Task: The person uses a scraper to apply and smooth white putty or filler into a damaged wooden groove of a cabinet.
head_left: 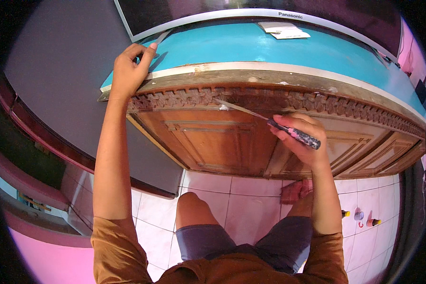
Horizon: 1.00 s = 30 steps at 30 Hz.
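Note:
In my right hand [303, 135] is a thin-bladed knife [244, 110], its dark handle splotched with pink and white. The fingers close around the handle, and the narrow blade points left to the carved trim [175, 98] of a wooden cabinet [213, 146]. A small whitish patch shows beside the blade near its tip. My left hand [131, 68] rests at the left end of the cabinet's turquoise top [213, 45], thumb apart from the bent fingers. Its thumb tip is close to a thin grey strip that looks like a television foot; some fingers are hidden.
A television [265, 21] stands along the back of the top, with white papers [284, 31] before it. A dark grey panel [66, 80] rises at left. Small bottles [374, 222] stand on the tiled floor [208, 182] at right. A reddish cloth [296, 190] lies by the cabinet base.

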Each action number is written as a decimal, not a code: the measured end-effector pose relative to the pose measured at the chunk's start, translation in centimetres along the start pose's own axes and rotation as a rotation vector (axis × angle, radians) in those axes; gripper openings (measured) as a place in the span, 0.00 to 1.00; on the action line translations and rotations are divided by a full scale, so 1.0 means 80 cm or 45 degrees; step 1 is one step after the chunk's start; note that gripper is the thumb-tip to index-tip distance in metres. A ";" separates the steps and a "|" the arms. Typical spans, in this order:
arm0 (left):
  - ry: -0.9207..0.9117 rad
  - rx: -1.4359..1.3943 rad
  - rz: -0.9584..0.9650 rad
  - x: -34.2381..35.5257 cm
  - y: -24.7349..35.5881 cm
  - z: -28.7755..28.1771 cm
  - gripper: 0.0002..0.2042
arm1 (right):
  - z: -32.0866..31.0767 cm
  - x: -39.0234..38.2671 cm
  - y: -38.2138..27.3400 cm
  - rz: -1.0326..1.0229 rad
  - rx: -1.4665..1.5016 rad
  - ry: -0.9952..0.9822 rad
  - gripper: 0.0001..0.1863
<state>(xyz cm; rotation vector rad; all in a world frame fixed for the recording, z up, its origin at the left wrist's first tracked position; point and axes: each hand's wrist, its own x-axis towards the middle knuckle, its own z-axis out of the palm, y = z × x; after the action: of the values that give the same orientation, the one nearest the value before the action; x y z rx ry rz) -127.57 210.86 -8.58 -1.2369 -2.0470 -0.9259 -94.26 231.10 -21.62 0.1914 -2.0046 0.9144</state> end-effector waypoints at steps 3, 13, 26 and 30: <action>-0.023 0.039 0.015 0.000 0.000 0.002 0.20 | -0.001 -0.006 0.004 0.073 -0.025 -0.030 0.15; -0.010 0.005 0.035 0.002 0.000 0.002 0.22 | 0.005 -0.008 0.011 0.109 0.037 -0.048 0.15; -0.014 0.003 0.027 0.002 -0.002 0.003 0.21 | -0.026 0.026 0.002 0.037 -0.055 -0.221 0.19; -0.013 -0.022 0.025 0.001 0.001 0.002 0.21 | -0.023 0.036 0.002 0.124 -0.008 -0.228 0.19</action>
<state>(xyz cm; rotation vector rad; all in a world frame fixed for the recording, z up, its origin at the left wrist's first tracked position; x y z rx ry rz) -127.58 211.07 -8.61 -1.2708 -2.0355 -0.9319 -94.75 233.03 -18.86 0.1791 -2.1982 0.9811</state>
